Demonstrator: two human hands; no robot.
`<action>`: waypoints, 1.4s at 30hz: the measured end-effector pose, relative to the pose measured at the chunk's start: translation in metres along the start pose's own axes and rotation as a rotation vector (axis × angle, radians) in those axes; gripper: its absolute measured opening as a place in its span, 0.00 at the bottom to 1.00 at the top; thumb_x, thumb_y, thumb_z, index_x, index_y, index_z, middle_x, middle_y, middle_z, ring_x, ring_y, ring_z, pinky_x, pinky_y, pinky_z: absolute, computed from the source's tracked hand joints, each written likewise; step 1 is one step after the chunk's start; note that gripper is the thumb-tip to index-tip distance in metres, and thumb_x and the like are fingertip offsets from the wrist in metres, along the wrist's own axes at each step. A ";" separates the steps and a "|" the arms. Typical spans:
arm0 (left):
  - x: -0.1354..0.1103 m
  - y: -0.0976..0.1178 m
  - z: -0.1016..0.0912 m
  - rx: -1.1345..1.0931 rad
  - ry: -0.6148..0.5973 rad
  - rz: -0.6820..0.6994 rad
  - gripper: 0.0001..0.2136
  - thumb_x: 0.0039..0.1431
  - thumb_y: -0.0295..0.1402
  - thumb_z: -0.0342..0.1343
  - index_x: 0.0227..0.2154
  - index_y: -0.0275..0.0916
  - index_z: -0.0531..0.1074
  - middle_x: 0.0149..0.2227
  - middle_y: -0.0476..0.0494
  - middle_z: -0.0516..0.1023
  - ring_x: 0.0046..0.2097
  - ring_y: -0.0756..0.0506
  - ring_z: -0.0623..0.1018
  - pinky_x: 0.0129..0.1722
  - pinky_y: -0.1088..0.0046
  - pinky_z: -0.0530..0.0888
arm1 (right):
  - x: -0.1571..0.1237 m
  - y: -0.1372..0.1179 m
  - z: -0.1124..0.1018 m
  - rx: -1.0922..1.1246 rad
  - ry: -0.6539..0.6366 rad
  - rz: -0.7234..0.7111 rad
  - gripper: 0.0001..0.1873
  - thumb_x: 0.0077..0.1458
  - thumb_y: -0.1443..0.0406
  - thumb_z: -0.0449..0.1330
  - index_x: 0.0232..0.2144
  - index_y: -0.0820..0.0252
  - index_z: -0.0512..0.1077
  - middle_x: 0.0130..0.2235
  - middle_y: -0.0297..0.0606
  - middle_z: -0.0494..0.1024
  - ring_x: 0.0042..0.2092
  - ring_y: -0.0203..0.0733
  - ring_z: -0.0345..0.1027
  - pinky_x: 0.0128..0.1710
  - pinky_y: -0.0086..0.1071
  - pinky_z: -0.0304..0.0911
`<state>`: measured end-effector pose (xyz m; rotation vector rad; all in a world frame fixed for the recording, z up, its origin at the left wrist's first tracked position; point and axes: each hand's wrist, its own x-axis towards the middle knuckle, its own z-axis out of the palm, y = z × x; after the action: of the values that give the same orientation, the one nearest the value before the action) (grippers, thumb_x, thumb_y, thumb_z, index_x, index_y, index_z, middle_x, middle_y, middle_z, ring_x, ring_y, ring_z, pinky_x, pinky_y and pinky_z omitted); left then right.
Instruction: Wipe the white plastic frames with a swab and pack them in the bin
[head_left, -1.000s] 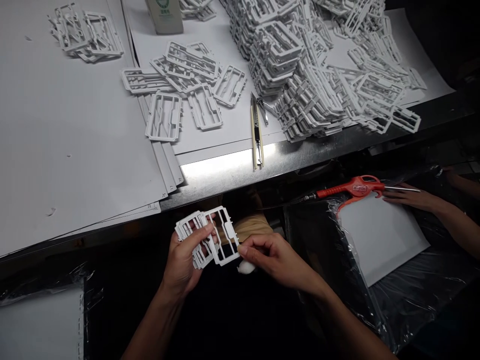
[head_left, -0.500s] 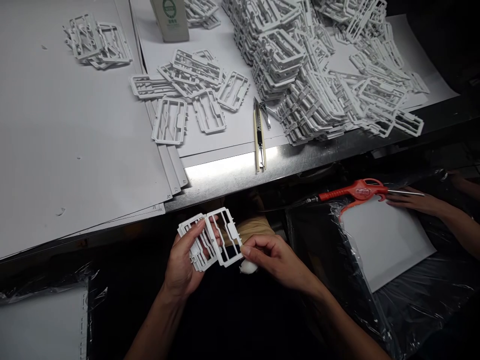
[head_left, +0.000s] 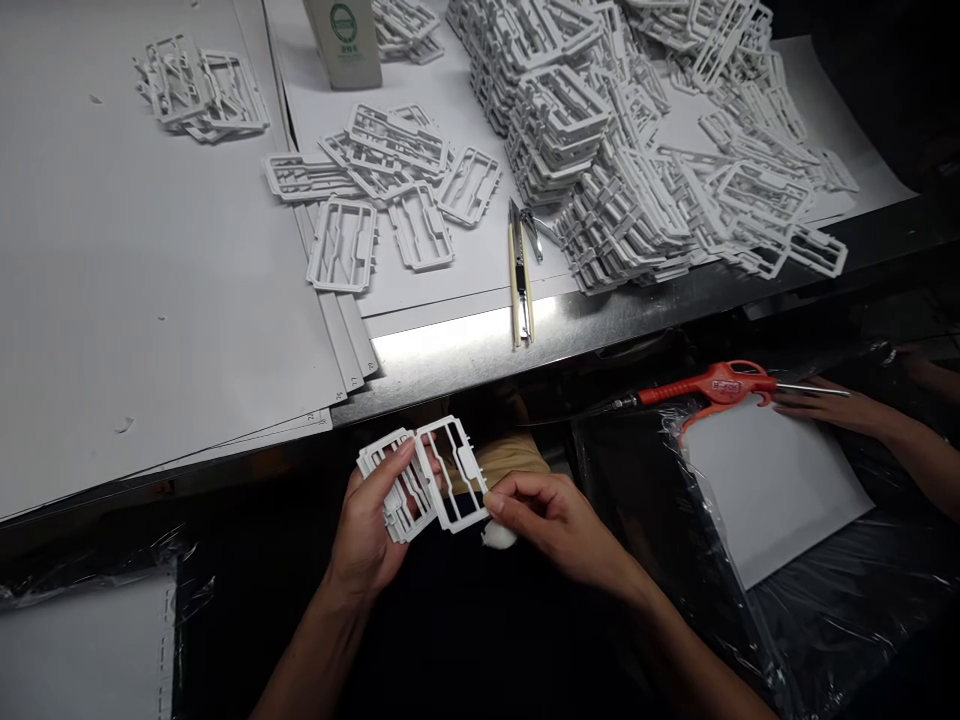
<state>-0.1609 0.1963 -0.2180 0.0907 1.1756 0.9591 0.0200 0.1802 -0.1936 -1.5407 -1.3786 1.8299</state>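
Observation:
My left hand (head_left: 364, 530) is closed around a small stack of white plastic frames (head_left: 395, 445), its thumb lying across the top. A single white plastic frame (head_left: 466, 462) sticks out to the right of that stack, touching it. The thumb and fingers of my right hand (head_left: 551, 515) pinch this frame at its lower right corner. Something white and soft-looking (head_left: 499, 537) shows just beneath the right fingers; I cannot make out what it is. Both hands are below the front edge of the metal table (head_left: 450, 352).
Piles of white frames (head_left: 622, 215) cover the table's right side; a looser heap (head_left: 397, 140) lies mid-table. A utility knife (head_left: 519, 270) rests near the edge, beside a grey-green box (head_left: 346, 45) farther back. At right, a red air gun (head_left: 724, 382) lies near another person's hand (head_left: 832, 408).
Almost nothing differs. Both hands keep the same grip on the frames, and the whole view has shifted very slightly.

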 end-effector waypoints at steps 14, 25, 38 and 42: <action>0.004 -0.008 -0.006 -0.140 -0.239 -0.150 0.21 0.52 0.35 0.48 0.46 0.27 0.71 0.41 0.31 0.77 0.40 0.39 0.76 0.41 0.63 0.72 | -0.004 -0.030 0.005 -0.619 -0.075 -0.386 0.08 0.59 0.61 0.55 0.32 0.60 0.70 0.30 0.34 0.74 0.29 0.33 0.66 0.28 0.26 0.57; 0.006 -0.010 -0.004 -0.206 -0.236 -0.230 0.16 0.47 0.33 0.48 0.35 0.29 0.76 0.32 0.35 0.78 0.37 0.36 0.77 0.38 0.61 0.73 | 0.025 -0.030 -0.002 -0.287 0.304 -0.314 0.09 0.56 0.65 0.58 0.41 0.58 0.72 0.38 0.37 0.74 0.37 0.36 0.70 0.36 0.26 0.66; 0.005 -0.007 -0.005 -0.138 -0.267 -0.221 0.17 0.48 0.33 0.48 0.35 0.28 0.76 0.34 0.34 0.79 0.37 0.35 0.77 0.38 0.59 0.73 | 0.034 -0.026 -0.012 -0.576 0.299 -0.383 0.07 0.57 0.66 0.55 0.37 0.60 0.72 0.36 0.37 0.73 0.35 0.36 0.68 0.36 0.27 0.64; 0.005 -0.004 -0.001 -0.157 -0.233 -0.241 0.18 0.49 0.33 0.47 0.37 0.27 0.76 0.33 0.34 0.79 0.34 0.36 0.78 0.34 0.62 0.74 | 0.032 -0.028 -0.010 -0.497 0.338 -0.366 0.07 0.58 0.66 0.56 0.38 0.61 0.72 0.36 0.37 0.73 0.35 0.35 0.69 0.36 0.26 0.64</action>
<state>-0.1595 0.1967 -0.2243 -0.0628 0.8717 0.8001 0.0107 0.2221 -0.1861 -1.5858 -1.8742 1.0038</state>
